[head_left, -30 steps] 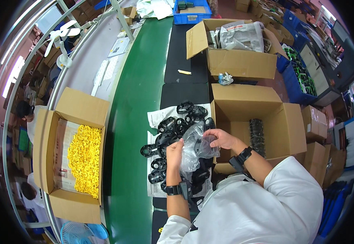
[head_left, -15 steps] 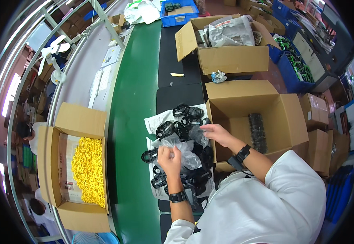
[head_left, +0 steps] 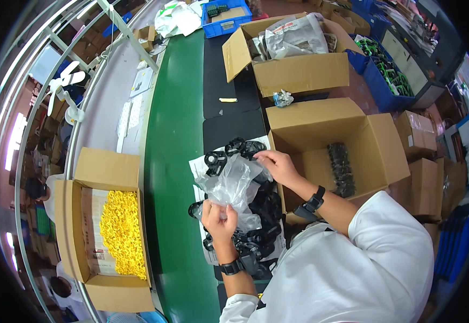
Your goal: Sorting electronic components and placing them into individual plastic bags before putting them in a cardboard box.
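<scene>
Left hand (head_left: 219, 219) pinches the crumpled clear plastic bag (head_left: 230, 183) over the black plastic parts (head_left: 265, 205); right hand (head_left: 278, 167) is by its edge, grip unclear. Gentle fingers should keep thin plastic from ripping.

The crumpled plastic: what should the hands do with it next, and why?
Maybe the right hand should pinch the crumpled plastic by its far side and gently spread it. The left hand seems to grip the near side, the right is close to the far side, and the plastic lies bunched over the black parts.
</scene>
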Tool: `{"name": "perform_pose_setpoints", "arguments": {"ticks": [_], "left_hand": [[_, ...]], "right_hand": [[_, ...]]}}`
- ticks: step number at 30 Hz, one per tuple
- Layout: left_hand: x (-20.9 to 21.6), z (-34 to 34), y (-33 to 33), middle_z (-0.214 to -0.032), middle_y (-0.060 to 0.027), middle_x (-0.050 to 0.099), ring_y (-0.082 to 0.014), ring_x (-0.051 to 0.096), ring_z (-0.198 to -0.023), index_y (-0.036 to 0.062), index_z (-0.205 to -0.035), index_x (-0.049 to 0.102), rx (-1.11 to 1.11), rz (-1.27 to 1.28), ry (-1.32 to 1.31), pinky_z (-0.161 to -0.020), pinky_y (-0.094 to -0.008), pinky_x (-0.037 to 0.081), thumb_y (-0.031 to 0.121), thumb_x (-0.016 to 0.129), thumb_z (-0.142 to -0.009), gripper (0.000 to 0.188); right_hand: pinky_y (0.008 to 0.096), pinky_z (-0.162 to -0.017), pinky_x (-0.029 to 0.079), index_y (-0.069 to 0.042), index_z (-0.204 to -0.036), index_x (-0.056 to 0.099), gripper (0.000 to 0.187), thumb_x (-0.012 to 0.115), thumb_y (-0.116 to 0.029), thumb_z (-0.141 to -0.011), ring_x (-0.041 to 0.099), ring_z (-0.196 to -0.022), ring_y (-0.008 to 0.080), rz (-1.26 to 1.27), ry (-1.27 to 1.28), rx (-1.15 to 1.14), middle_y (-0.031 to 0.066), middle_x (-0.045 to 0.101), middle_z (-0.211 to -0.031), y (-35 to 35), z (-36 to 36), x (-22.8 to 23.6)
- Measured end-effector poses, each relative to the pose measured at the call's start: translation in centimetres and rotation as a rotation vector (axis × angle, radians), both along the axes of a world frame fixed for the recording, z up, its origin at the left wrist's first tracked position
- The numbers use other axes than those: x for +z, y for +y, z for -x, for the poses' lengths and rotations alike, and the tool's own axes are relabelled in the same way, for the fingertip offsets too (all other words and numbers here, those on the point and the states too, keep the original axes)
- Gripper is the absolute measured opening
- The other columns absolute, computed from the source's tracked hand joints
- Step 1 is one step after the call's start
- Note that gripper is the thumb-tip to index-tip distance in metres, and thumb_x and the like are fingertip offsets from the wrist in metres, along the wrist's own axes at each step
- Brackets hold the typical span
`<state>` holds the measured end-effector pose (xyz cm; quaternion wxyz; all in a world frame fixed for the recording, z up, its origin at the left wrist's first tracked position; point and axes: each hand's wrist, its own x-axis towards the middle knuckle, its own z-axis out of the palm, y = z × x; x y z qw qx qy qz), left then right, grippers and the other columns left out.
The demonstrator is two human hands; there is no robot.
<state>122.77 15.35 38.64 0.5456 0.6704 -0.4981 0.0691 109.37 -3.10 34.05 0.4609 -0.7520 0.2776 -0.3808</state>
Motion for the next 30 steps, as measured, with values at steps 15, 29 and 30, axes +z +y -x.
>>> {"name": "perform_pose_setpoints", "arguments": {"ticks": [15,29,30], "left_hand": [[-5.7,11.2,-0.6,-0.122,-0.0234,0.046,-0.034,0.047,-0.114,0.0051,-0.109,0.047,-0.379,-0.078,0.559,-0.099,-0.0429,0.035,0.014,0.057,-0.065,0.046],[-13.0,22.0,4.0,-0.081,-0.0099,0.062,-0.0176,0.058,-0.074,-0.0013,-0.082,0.061,-0.17,-0.421,1.299,-0.067,-0.0297,0.046,0.021,0.048,-0.081,0.026],[-13.7,23.2,5.2,-0.082,-0.0101,0.062,-0.0186,0.058,-0.077,-0.0018,-0.084,0.06,-0.196,-0.494,1.246,-0.07,-0.0303,0.046,0.029,0.047,-0.082,0.034]], "right_hand": [[0.0265,-0.091,0.043,0.001,-0.122,0.051,0.032,0.058,-0.01,-0.093,0.051,-0.103,0.0085,-0.897,-0.155,0.866,0.0012,0.057,-0.111,5.2,8.3,-0.5],[0.0355,-0.094,0.047,-0.005,-0.133,0.048,0.053,0.065,-0.018,-0.085,0.058,-0.112,0.0264,-0.692,0.759,0.704,0.0166,0.056,-0.129,-13.6,25.8,-21.0],[0.0367,-0.094,0.046,-0.005,-0.133,0.048,0.057,0.067,-0.022,-0.083,0.057,-0.113,0.03,-0.512,0.919,0.715,0.0185,0.056,-0.128,-13.9,27.2,-26.1]]}}
